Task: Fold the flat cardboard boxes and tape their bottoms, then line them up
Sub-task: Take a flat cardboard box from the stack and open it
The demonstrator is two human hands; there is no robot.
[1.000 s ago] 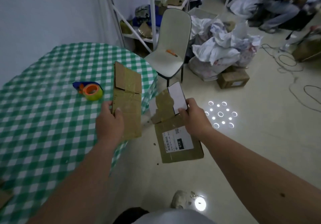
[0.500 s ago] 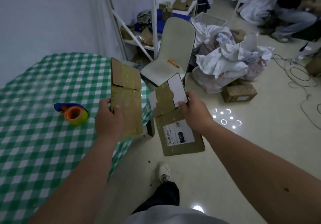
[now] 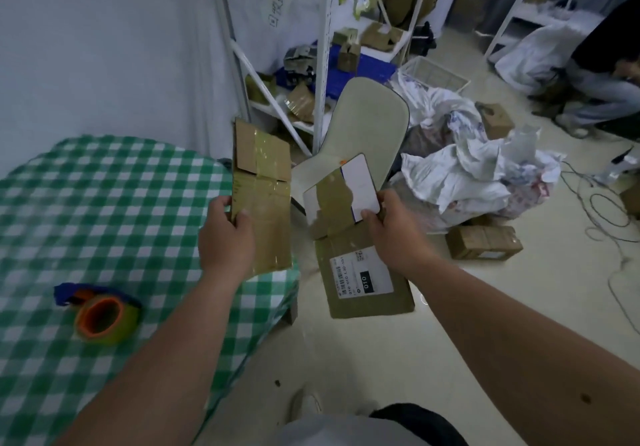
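Lower left of the frame, your table [image 3: 52,203] fills the view, draped in green-and-white check cloth. Upper centre, a white metal shelf rack [image 3: 323,64] holds cardboard scraps and blue crates. Centre, a pale chair [image 3: 374,123] stands just beyond the table's corner, with crumpled white bags [image 3: 467,175] heaped to its right on the floor. A second person [image 3: 609,75] sits at the upper right edge.

Centre frame, your left hand [image 3: 225,237] grips a flat cardboard box [image 3: 263,196], thumb curled over its front face, holding it upright above the table's edge; shiny tape strips cross it. Just right of it, your right hand [image 3: 394,234] pinches a second flat box [image 3: 363,272] near its flap, over the floor; it bears a white shipping label with a barcode. The two boxes are near each other, not touching.

Right of centre, a small closed carton [image 3: 485,243] lies on the floor. Lower left, a tape dispenser [image 3: 100,314] with an orange core rests on the cloth.
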